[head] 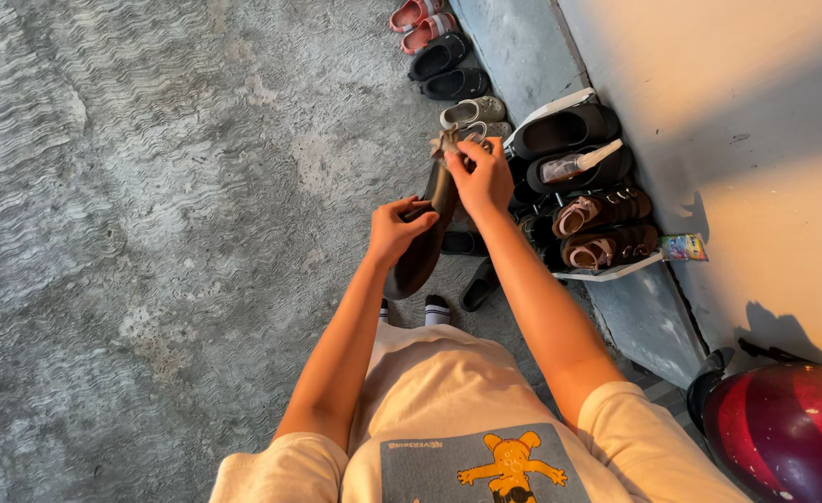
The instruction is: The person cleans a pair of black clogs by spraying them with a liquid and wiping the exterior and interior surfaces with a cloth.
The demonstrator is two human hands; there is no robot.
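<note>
The left hand [394, 228] clasps a dark brown, smooth, curved shoe [423, 244]; the right hand [482, 177] pinches its crumpled beige cloth [446, 142] end.

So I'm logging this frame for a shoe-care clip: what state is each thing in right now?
Dark shoe: off the ground, held in both hands.
Left hand: grip closed round the shoe's side.
Right hand: pinching a tan cloth at the shoe's top.
Shoe rack: full of shoes, against the wall.
Helmet: on the ground, lower right.
Shoes by wall: lined up in pairs on the floor.
</note>
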